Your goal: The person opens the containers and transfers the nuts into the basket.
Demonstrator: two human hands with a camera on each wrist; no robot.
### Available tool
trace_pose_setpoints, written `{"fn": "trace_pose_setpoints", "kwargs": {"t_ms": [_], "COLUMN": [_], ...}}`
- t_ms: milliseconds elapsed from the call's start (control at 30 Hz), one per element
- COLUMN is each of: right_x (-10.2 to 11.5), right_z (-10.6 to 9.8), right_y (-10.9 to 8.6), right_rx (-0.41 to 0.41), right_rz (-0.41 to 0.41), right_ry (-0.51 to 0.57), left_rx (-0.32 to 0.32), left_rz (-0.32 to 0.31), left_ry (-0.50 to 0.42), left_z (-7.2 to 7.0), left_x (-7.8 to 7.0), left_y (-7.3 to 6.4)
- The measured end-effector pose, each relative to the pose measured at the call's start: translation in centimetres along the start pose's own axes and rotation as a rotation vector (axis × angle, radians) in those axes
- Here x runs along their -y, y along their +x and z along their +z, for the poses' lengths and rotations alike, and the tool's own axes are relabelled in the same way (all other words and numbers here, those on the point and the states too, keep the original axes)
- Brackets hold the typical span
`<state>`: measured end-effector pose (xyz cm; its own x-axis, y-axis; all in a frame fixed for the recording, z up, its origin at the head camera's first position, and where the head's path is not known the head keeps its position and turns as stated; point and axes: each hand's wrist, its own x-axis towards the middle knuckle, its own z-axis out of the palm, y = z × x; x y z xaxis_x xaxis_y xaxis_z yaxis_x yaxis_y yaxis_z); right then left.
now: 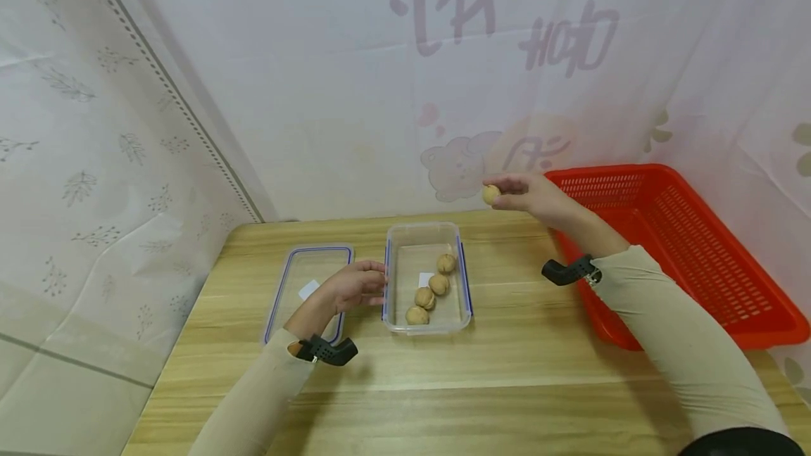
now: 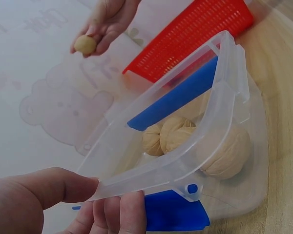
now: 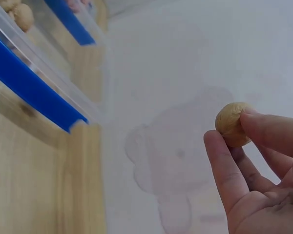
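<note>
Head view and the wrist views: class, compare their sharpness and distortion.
Head view: evenly lit, wide-angle bend at the edges, walnut small but sharp. Left wrist: box rim sharp, left hand soft. Right wrist: walnut clear, box blurred.

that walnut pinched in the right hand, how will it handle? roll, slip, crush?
The small round tan walnut is held only by the right hand at its fingertips, so it is probably light. Its round shape suggests it would roll on the wooden table. The hard-looking, wrinkled shell likely resists slipping and crushing.
</note>
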<state>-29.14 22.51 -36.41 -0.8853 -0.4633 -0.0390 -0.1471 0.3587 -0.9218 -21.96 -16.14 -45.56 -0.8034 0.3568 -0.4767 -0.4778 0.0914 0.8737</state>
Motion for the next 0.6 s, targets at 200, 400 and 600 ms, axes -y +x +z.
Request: {"fn": "trace_pose_setpoints", "kwargs": {"t_ms": [200, 400, 600], "right_x": [-0.6, -1.0, -2.1], "right_z": [-2.7, -5.0, -6.9], "right_y": [-1.7, -3.5, -4.8], "right_rx": [-0.097, -0.148, -0.182], "right_rz": [0.016, 0.110, 0.176], "right_ry": [0.054, -0.005, -0.073], "left_rx": [0.007, 0.014, 0.014], "left_rz": [-0.004, -0.001, -0.003], "left_ry": [-0.005, -0.007, -0.010], "left_z": [0.0, -0.1, -0.1], "left_x": [0.1, 0.2, 0.0], "left_y": [0.0, 0.0, -0.1]}}
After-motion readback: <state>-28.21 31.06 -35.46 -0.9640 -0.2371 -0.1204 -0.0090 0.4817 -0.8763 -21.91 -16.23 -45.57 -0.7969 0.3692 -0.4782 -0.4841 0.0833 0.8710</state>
